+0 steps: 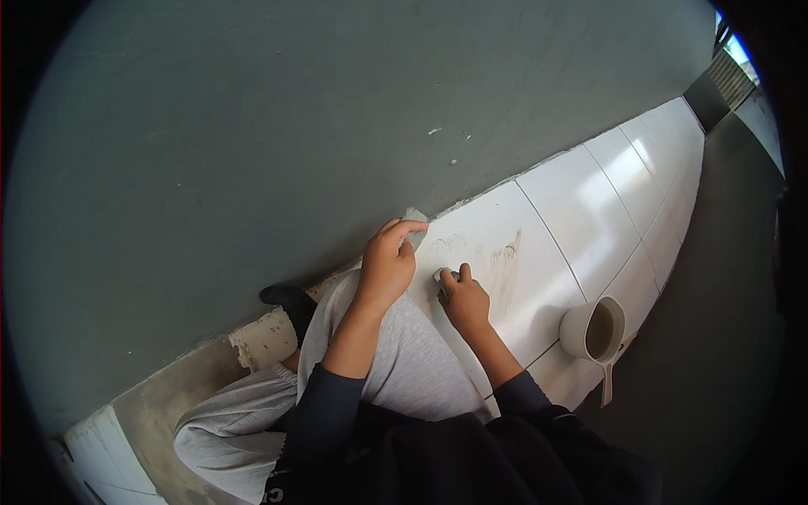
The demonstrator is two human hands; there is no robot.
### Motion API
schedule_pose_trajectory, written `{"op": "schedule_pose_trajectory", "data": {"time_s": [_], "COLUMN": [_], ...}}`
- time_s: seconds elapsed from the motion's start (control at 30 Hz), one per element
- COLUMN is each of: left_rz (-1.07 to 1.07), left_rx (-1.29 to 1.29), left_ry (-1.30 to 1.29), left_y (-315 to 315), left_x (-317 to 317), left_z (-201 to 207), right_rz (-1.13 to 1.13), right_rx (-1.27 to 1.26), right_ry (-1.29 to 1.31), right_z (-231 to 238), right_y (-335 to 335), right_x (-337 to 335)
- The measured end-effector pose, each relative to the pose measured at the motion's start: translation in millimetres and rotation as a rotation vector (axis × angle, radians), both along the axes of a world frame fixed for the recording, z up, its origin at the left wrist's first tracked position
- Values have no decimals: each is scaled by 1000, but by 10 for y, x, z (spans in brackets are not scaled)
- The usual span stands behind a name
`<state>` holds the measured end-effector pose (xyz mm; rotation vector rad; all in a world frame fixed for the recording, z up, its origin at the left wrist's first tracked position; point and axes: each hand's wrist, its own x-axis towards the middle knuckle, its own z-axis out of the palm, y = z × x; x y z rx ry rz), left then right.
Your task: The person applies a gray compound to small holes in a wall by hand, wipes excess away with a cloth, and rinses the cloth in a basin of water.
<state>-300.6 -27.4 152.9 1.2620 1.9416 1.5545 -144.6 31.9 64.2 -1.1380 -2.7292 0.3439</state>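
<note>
My left hand [391, 261] is closed round a grey, rough-looking piece [414, 215] where the white tiles meet the dark grey wall. Whether that piece is cloth, sponge or mortar I cannot make out. Lower and to the right, my right hand [465, 301] grips a small grey-white lump [441, 275] against a white floor tile [539, 278]; the fingers hide most of it. Brownish smears [510, 248] mark the tile just beyond this hand. To its right stands a cream dipper [581, 330] with murky liquid inside, its handle pointing toward me.
The grey wall [252, 126] runs along the far side. Glossy tiles [631, 172] stretch off to the right, bordered by a dark surface [690, 379]. My grey-trousered leg [412, 353] rests beside the tiles. Bare cement [189, 383] and a broken tile edge [265, 337] show at left.
</note>
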Motion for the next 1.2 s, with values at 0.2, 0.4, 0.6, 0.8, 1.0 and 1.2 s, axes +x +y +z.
{"op": "schedule_pose_trajectory", "data": {"time_s": [0.2,0.4,0.6,0.8,1.0,1.2], "left_rz": [-56,-91,105,206,166,142], "left_rx": [-84,-94,-33,77,50,56], "left_ry": [-177,-147,-42,58,-61,-105], "left_y": [63,91,21,-26,80,125], "left_x": [102,90,100,54,74,55], "left_z": [-17,-75,93,29,-120,-57], "right_rz": [41,21,-49,14,12,-52], "right_rx": [46,90,63,-2,4,91], "right_ry": [-43,78,94,-2,-10,87], "right_z": [-134,-107,-109,-4,-66,-146], "right_y": [-456,70,409,-232,-156,559], "right_x": [606,-141,-487,202,151,-628]}}
